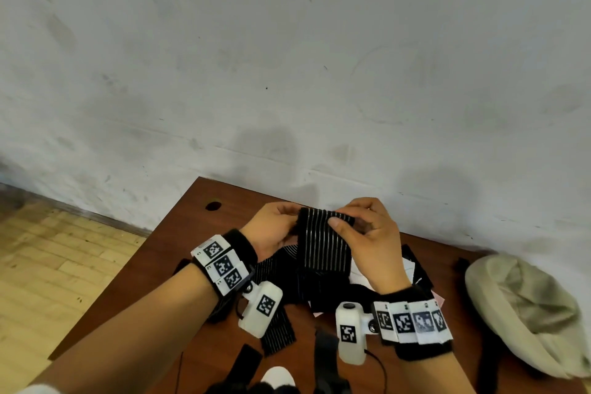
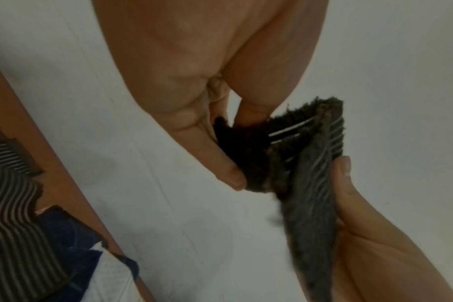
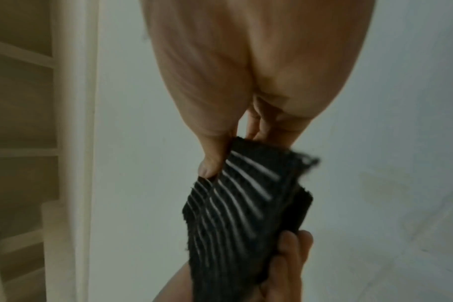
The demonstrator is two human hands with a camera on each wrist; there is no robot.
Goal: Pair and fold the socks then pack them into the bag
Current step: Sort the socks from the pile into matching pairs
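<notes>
A black sock with thin white stripes [image 1: 323, 243] hangs in the air above the brown table [image 1: 192, 269], held up between both hands. My left hand [image 1: 275, 227] pinches the sock's cuff [image 2: 253, 155] at its left end, thumb against fingers. My right hand [image 1: 361, 227] pinches the cuff's right end, its thumb lying across the stripes [image 3: 236, 196]. Under the hands lies a heap of more socks [image 1: 287, 269], dark striped, black and white ones. The beige cloth bag [image 1: 524, 310] slumps on the table at the right.
A striped sock [image 1: 278, 329] lies flat near the left wrist. Black straps and cables [image 1: 323, 358] lie at the front edge. The table has a round cable hole [image 1: 213, 205] at its far left corner and stands against a grey wall. Wooden floor [image 1: 48, 265] shows left.
</notes>
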